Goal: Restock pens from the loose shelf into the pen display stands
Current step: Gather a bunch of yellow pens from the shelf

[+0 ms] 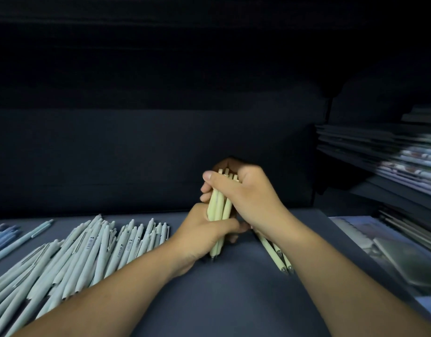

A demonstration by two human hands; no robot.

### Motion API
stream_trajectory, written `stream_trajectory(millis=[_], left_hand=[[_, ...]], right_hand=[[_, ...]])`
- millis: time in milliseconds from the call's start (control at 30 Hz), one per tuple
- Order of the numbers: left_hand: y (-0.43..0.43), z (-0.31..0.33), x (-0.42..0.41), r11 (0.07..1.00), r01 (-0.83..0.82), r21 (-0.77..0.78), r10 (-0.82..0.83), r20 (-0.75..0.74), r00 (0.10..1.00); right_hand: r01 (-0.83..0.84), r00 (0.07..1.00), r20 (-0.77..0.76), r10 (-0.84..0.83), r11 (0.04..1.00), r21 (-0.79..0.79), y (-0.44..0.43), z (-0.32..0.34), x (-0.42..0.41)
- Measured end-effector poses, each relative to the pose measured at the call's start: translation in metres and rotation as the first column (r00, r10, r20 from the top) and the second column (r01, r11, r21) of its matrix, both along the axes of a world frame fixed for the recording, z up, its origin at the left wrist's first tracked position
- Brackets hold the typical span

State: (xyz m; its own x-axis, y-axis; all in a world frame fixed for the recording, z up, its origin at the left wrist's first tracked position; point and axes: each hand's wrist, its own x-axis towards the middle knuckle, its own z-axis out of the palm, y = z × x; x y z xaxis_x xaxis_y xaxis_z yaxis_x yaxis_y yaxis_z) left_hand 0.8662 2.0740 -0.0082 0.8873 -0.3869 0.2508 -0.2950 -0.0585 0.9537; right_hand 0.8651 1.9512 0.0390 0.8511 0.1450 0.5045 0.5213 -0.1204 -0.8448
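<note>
My left hand (pixel 204 229) and right hand (pixel 243 190) both close around one upright bundle of pale yellow plastic pens (pixel 219 207), tips down on the dark blue shelf surface (pixel 234 300). Two more yellow pens (pixel 274 255) lie under my right wrist. A pile of loose pale blue-green pens (pixel 88 251) lies to the left.

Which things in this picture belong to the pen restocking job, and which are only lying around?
Belong to the job:
- bundle of pale yellow pens, gripped by left hand and right hand
- loose yellow pens on the shelf
- heap of pale blue-green pens

Only lying around:
- stacked printed booklets
</note>
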Motion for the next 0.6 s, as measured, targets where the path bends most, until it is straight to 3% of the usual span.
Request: stream_trajectory(millis=[100, 367, 533, 600], left_hand=[[0.004, 0.003, -0.002, 1.0, -0.009, 0.018, 0.008, 0.03, 1.0], [0.005, 0.013, -0.014, 1.0, 0.015, -0.012, -0.016, -0.138, 0.99], [0.005, 0.015, -0.018, 0.998, 0.046, -0.038, -0.052, -0.181, 0.982], [0.007, 0.016, -0.02, 0.998, 0.008, -0.066, -0.022, -0.213, 0.977]], right_hand=[[0.037, 0.999, 0.044, -0.032, 0.992, -0.119, -0.002, -0.001, 0.0], [-0.011, 0.997, -0.072, 0.008, 0.999, -0.05, -0.003, 0.003, -0.004], [0.1, 0.993, -0.045, -0.112, 0.973, -0.21, -0.006, 0.018, -0.024], [0.152, 0.984, -0.065, -0.165, 0.973, -0.176, -0.011, 0.018, -0.04]])
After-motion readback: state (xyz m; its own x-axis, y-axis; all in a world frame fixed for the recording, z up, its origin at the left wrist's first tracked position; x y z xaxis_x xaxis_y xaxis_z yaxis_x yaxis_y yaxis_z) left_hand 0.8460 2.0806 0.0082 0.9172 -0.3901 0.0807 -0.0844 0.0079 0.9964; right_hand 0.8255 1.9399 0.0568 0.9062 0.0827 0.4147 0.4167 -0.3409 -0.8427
